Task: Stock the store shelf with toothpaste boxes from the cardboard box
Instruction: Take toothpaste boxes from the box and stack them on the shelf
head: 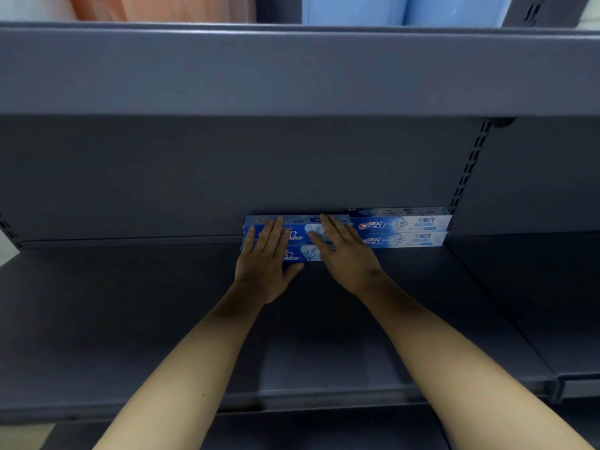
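Two blue toothpaste boxes lie stacked at the back of the grey shelf. My left hand and my right hand press flat on their front faces with straight fingers. Right beside them, against the upright, another stack of two toothpaste boxes stands untouched. The cardboard box is out of view.
A grey shelf board hangs overhead, with orange and blue packs on it. A slotted upright bounds the bay on the right, and a neighbouring shelf lies beyond it.
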The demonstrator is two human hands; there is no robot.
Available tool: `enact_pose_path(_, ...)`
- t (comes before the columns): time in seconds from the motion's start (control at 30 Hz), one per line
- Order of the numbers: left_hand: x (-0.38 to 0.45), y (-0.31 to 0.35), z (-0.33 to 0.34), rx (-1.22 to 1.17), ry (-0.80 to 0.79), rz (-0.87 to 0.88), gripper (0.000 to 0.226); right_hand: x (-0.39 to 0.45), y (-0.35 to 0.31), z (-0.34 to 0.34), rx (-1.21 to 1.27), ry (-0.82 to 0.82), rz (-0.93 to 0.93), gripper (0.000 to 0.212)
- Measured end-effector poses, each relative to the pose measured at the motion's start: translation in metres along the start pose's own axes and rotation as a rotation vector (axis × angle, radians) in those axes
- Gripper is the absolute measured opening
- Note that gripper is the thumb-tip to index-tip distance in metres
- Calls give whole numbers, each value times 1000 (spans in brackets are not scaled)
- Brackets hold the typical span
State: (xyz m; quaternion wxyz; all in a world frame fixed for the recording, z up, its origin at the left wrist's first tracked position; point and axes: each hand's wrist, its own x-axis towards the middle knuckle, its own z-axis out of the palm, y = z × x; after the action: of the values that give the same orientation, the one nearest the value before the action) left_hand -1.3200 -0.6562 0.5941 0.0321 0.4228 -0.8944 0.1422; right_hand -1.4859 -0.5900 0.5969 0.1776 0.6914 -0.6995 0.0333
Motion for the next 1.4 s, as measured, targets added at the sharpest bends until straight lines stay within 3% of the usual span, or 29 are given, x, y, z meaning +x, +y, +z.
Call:
enact_pose_path(0.13,10,-1,-6,-10,-59,-18,79,10,4,0,3,-86,-4,55)
enact_pose_path(0.57,22,-5,-27,-2,-232,-7,85,23,-6,-12,-134,-266,116,61)
enact_pose_path(0.77,3,0,-35,10,-161,13,85,1,-13,-33,-122,-246,157,59)
enact_pose_path(1.1,-66,49,-45,-249,-157,26,82,-87,-25,-52,-108,-272,295,58)
enact_pose_path(1.2,-91,66,-47,-234,-139,27,81,-120,-28,-58,-81,-220,292,58)
enact_pose_path(1.4,-144,108,-50,-185,-23,20,80,-191,-32,-52,-114,105,263,52)
